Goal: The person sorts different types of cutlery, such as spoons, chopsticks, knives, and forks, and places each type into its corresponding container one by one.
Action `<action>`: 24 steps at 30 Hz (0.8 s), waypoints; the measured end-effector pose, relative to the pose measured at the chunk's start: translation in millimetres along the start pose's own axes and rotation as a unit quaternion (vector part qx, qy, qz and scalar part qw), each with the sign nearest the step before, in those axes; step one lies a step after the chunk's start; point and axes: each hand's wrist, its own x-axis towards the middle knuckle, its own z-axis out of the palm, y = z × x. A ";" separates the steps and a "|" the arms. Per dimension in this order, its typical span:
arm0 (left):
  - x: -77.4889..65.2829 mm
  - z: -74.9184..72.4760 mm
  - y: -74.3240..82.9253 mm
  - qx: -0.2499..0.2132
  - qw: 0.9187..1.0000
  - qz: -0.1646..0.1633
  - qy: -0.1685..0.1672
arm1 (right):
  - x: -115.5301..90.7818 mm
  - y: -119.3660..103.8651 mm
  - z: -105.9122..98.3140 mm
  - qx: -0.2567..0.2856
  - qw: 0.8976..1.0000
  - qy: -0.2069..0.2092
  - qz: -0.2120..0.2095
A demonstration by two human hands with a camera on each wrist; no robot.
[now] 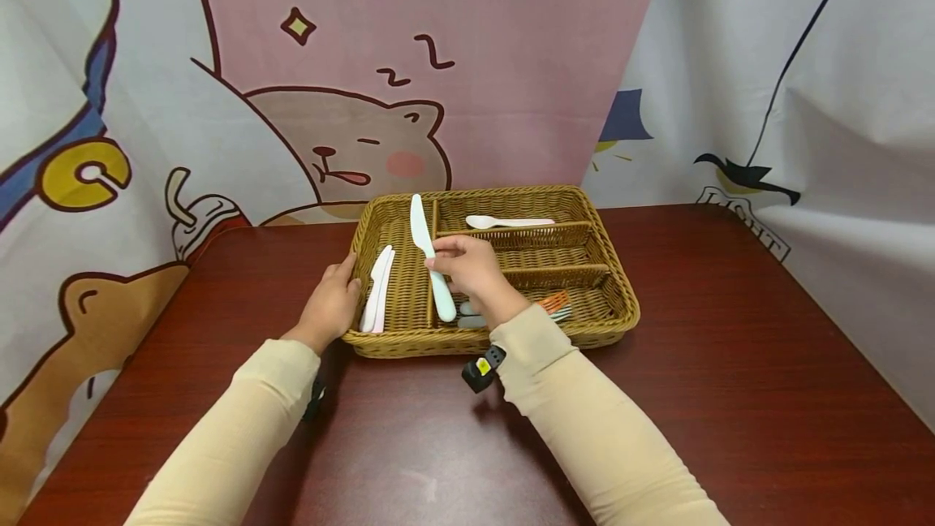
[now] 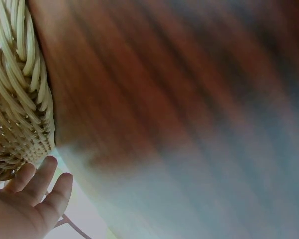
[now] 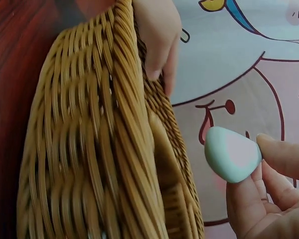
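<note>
My right hand (image 1: 471,270) pinches a pale mint knife (image 1: 441,291) between thumb and fingers, above the divider of a woven basket (image 1: 621,282). Its blade points away to the back, and the rounded handle end (image 3: 231,154) faces the right wrist camera. My left hand (image 1: 332,303) holds the basket's left rim, thumb over the edge; several of its fingers (image 2: 55,199) show spread along the outer wall in the left wrist view. Two pale pinkish-white knives (image 1: 377,291) lie side by side in the left compartment. A light pink spoon (image 1: 504,222) rests in the back right compartment.
The front right compartment holds orange cutlery (image 1: 553,301) and grey-blue pieces (image 1: 471,321), partly covered by my right wrist. Between it and the spoon's compartment is a middle one (image 1: 540,256). The basket stands on a dark red wooden table (image 1: 730,331), with a printed curtain (image 1: 526,63) behind.
</note>
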 end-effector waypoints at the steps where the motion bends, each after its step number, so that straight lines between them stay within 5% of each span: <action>1: -0.1 0.1 0.0 0.000 1.000 0.000 0.000 | -0.2 0.2 2.6 -0.002 1.000 0.000 0.000; 24: 0.1 0.9 -1.5 -0.002 1.000 0.007 0.003 | 8.2 6.4 57.0 0.082 0.996 0.009 0.047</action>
